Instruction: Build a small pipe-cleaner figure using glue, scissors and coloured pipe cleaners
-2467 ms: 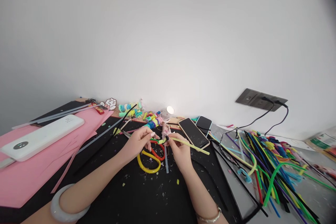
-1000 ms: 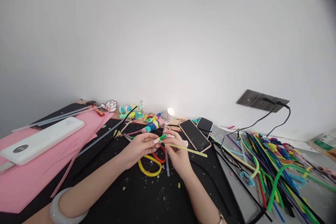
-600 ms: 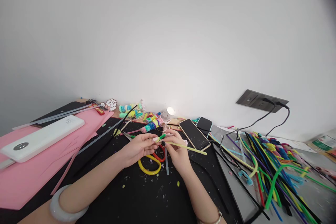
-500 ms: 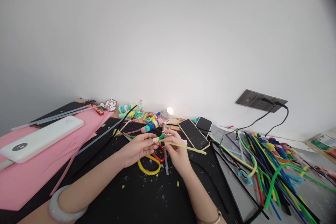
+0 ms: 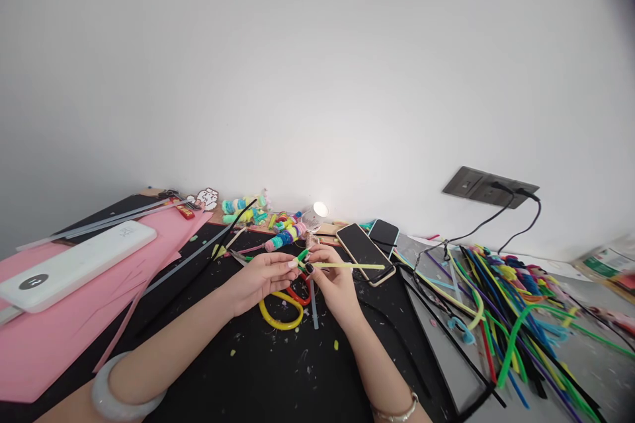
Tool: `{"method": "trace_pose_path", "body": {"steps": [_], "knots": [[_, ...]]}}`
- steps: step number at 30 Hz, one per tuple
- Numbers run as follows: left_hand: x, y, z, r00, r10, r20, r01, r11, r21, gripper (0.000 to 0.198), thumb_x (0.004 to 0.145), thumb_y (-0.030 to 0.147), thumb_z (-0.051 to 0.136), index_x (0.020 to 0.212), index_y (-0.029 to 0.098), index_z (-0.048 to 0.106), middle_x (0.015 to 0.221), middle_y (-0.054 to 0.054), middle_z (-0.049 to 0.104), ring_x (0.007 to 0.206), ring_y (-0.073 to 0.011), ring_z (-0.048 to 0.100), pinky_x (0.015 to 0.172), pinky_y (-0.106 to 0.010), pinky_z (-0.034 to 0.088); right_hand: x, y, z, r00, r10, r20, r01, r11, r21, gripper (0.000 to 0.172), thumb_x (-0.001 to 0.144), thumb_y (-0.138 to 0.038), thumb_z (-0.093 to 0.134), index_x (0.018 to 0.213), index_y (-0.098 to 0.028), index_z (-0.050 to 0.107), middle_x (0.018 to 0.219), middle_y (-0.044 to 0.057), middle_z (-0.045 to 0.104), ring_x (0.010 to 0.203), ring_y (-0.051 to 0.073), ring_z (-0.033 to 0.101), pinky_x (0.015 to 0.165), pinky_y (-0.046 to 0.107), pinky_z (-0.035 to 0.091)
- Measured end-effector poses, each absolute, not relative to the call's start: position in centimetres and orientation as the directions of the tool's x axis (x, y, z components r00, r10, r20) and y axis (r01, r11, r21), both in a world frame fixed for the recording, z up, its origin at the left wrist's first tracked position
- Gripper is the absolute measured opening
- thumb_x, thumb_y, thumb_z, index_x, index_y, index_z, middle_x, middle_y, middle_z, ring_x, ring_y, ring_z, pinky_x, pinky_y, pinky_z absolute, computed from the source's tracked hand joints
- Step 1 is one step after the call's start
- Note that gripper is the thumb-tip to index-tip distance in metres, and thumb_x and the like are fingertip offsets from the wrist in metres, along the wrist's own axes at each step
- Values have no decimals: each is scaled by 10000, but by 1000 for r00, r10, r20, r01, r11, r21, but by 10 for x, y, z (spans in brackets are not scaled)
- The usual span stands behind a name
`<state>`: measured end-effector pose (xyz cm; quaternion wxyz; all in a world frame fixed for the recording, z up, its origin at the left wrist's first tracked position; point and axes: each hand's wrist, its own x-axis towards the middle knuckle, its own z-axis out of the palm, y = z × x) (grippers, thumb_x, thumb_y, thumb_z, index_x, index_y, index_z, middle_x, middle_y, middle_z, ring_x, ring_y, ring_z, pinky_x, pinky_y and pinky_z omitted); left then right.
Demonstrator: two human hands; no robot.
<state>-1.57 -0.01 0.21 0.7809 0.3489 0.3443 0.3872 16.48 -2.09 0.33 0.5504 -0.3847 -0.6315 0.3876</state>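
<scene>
My left hand (image 5: 265,279) and my right hand (image 5: 333,277) meet over the black mat, fingertips almost together. Between them is a small green pipe cleaner piece (image 5: 302,255), pinched by the left thumb and forefinger. A pale yellow pipe cleaner (image 5: 354,266) runs from the right fingertips out to the right; its inner end joins the green piece, partly hidden by fingers. Directly beneath the hands lie scissors with yellow and red handles (image 5: 282,326), their blades pointing to the upper left.
A small lamp (image 5: 317,213) shines by the wall near bundled colourful pipe cleaners (image 5: 288,236). Two phones (image 5: 364,251) lie right of it. Many loose pipe cleaners (image 5: 520,317) cover the grey board. Left, a white power bank (image 5: 84,264) rests on pink sheets (image 5: 44,357).
The yellow pipe cleaner has swung from sloping downward to nearly level. The green piece now tilts more steeply upward. Both hands stay in nearly the same place.
</scene>
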Motion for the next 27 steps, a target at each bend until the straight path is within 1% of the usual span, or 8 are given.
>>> {"method": "trace_pose_path", "body": {"steps": [5,10,13,18,20,23,27], "knots": [[-13,-1,5,385,893,-231,-306,360,882,248,706,290,798,871,142,687,803,-44,719,713,-106,663,696,-193,535,167,-19,0,-44,902,429,129,431,-893,101,812,-303,646,813,-205,625,1047,83,540,988,215,560,656,263,512],[-11,-1,6,320,939,-124,-132,174,976,307,715,351,768,890,127,654,790,-59,720,681,-147,680,679,-263,547,167,-18,-1,-56,912,405,171,409,-897,178,835,-331,600,731,-189,620,938,68,537,840,184,562,545,229,459],[-11,0,2,312,949,-36,-48,54,997,302,723,374,748,870,136,633,740,-51,712,658,-177,688,666,-305,554,167,-18,-1,-48,916,398,145,400,-905,211,832,-340,604,691,-186,630,876,59,534,822,183,555,522,222,433],[-11,0,-1,309,948,80,30,-94,995,229,756,356,702,834,160,611,730,-45,703,661,-196,696,681,-331,557,166,-19,1,-31,933,357,74,359,-931,204,816,-361,628,712,-189,664,888,54,512,787,176,548,498,223,415],[-10,-2,1,312,945,100,64,-126,990,194,767,342,684,811,168,609,711,-35,691,656,-195,695,685,-327,555,166,-19,2,-33,932,361,83,363,-928,199,812,-357,631,707,-192,670,883,52,509,792,178,543,526,232,429],[-10,-5,3,336,935,113,107,-157,982,169,778,337,663,799,177,610,689,-22,676,651,-194,692,679,-320,552,166,-19,3,-39,915,401,108,402,-909,192,814,-342,630,699,-196,676,881,53,512,822,186,544,617,263,464],[-9,-8,2,390,908,150,178,-235,956,141,791,328,641,781,190,613,697,-17,662,642,-178,666,622,-276,523,166,-18,3,-49,897,439,128,442,-888,170,824,-323,624,713,-205,674,887,63,543,886,207,544,679,290,474]]}}
